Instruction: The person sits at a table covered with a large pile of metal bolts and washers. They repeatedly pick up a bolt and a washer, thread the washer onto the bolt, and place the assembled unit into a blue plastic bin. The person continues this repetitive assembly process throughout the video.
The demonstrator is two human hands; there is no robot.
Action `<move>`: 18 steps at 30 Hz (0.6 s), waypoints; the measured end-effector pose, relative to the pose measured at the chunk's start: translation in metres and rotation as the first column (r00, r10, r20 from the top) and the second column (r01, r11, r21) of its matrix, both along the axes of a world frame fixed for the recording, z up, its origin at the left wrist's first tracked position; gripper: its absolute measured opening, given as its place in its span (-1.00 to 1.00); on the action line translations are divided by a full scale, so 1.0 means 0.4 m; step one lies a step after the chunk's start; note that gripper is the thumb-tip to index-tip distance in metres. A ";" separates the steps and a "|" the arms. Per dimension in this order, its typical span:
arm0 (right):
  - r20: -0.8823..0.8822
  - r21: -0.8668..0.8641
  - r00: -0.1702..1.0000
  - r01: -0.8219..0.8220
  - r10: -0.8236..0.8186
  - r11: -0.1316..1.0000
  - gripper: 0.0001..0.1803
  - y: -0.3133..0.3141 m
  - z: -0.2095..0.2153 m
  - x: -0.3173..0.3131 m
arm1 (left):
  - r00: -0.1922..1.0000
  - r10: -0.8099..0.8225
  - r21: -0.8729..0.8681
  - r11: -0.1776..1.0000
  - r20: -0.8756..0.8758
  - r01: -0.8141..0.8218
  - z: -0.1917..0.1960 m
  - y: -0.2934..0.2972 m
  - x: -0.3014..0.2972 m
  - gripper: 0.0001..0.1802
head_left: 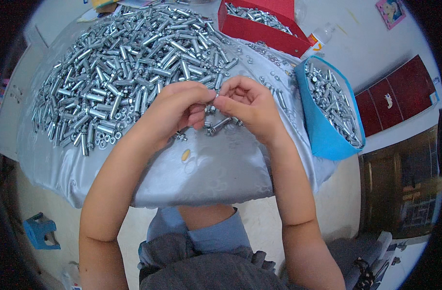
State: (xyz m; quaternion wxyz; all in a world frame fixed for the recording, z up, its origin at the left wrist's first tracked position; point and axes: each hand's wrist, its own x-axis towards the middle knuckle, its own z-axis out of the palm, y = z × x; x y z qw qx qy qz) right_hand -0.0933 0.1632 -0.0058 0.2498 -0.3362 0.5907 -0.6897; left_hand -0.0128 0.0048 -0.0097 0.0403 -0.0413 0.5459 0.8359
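Observation:
My left hand (181, 107) and my right hand (250, 107) meet above the near edge of a big heap of silvery sleeve anchor bolts (134, 67). Thumb and fingers of each are pinched together, the tips almost touching. A tiny pale bit shows between them, too small and covered to name. Right below the hands, a few loose bolts (221, 126) lie on the shiny silver tablecloth (206, 186). Loose nuts (107, 137) are scattered along the front of the heap, left of my left forearm.
A red box (264, 39) of bolts stands at the far side, a bottle (321, 36) beside it. At right, a light-blue fabric bin (327, 146) holds more bolts. Washers (274, 59) lie between them. A small yellow piece (185, 154) rests near me. A blue stool (41, 231) stands lower left.

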 end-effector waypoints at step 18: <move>-0.359 -0.031 0.921 0.153 -0.154 0.988 -0.81 -0.008 -0.022 0.000 | 0.998 -0.033 0.132 0.991 0.051 0.026 0.016 0.003 0.003 -0.86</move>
